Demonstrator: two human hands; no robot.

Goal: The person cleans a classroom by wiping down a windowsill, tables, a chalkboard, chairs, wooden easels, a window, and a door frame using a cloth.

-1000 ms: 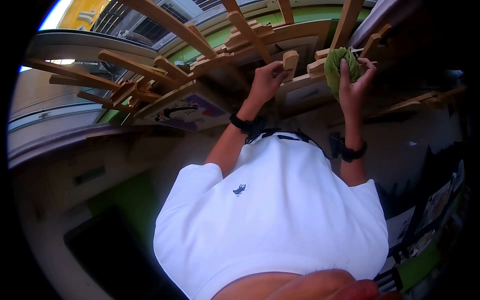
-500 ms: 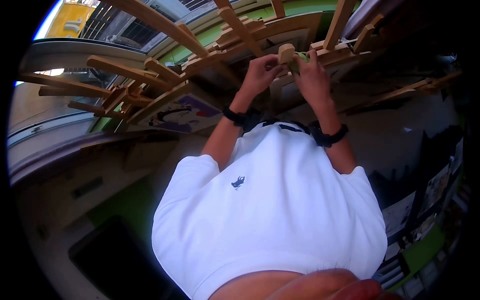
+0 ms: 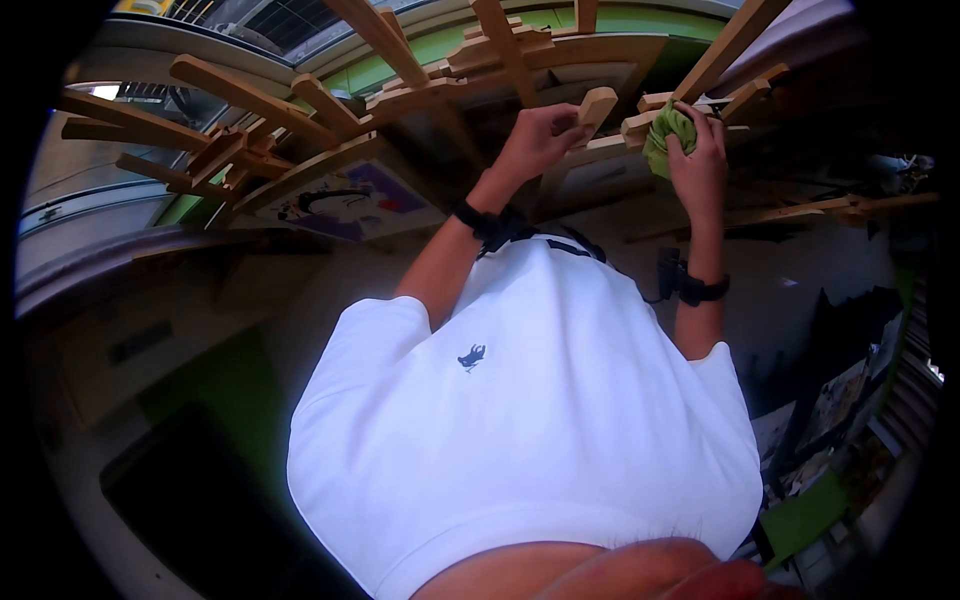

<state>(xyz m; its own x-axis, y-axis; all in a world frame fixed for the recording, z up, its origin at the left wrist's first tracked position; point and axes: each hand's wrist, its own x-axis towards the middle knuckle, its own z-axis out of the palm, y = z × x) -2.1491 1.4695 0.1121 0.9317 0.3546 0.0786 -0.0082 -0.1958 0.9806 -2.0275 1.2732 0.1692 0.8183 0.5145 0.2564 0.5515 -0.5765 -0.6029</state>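
My left hand (image 3: 538, 142) is closed round a wooden easel post (image 3: 598, 106), its squared top end standing above the fingers. To the right, my right hand (image 3: 702, 165) grips a crumpled green cloth (image 3: 668, 138). The cloth lies against the wooden crosspiece (image 3: 635, 126) of the same easel, or very close to it; the exact contact is hard to make out. Both wrists carry black bands.
More wooden easels (image 3: 225, 150) stand along the window (image 3: 270, 25) on the left. A painting with purple and red areas (image 3: 350, 205) leans below them. Long wooden bars (image 3: 810, 208) extend at the right, and a dark flat shape lies at the lower left.
My right hand has moved right with the green cloth, away from the post's top. My left hand stays at the post, which now appears more tilted. The view has shifted slightly.
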